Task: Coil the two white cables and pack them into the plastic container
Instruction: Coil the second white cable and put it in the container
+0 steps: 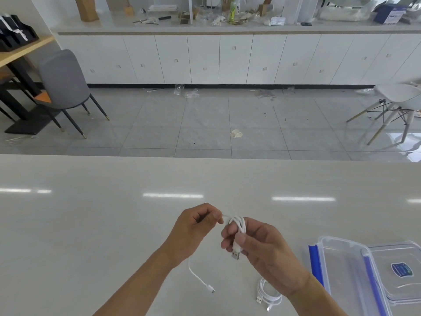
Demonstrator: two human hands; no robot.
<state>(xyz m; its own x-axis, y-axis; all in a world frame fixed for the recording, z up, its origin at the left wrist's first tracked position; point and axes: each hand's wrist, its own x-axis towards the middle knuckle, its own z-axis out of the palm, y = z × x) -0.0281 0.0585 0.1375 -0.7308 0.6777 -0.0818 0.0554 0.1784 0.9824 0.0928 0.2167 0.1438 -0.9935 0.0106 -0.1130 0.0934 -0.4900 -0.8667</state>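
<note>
Both my forearms reach forward, bare, converging above the table. My left hand is curled, thumb and forefinger pinching a white cable. My right hand grips the coiled loops, thumb pressing across them, fingers curled behind.

Two hands work above a pale table. The right hand grips a white cable wound into a small bundle, its USB plug pointing down. The left hand pinches the cable's loose strand. A second coiled cable lies beside a clear container and its lid.
</note>
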